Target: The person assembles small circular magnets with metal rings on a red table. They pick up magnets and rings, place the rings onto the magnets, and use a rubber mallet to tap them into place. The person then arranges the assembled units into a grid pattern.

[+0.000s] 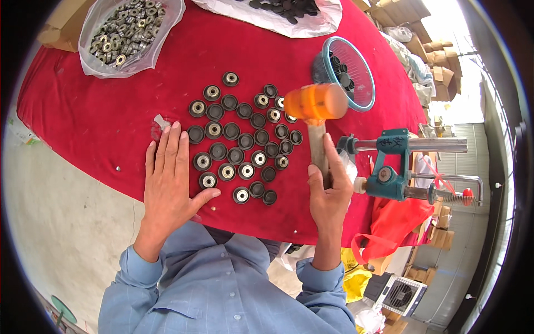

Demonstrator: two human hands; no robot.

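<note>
My right hand point(332, 192) is wrapped round the wooden handle of a mallet point(315, 102) with an orange head. The mallet is raised above the right edge of a cluster of round black caps point(231, 131) and hides some of them. Several caps have a metal bearing point(246, 170) seated in the middle; others show only a dark hollow. My left hand point(170, 172) lies flat on the red cloth to the left of the cluster, fingers stretched out and thumb beside a cap with a bearing point(207, 180). A small whitish scrap point(161, 122) lies by its fingertips.
At the back left stands a clear plastic bag point(89, 55) full of bearings. A white sack point(328, 19) with black discs lies at the back. A blue basket point(364, 83) holds black caps. To the right, a teal press point(392, 161) is near a red bag point(392, 222).
</note>
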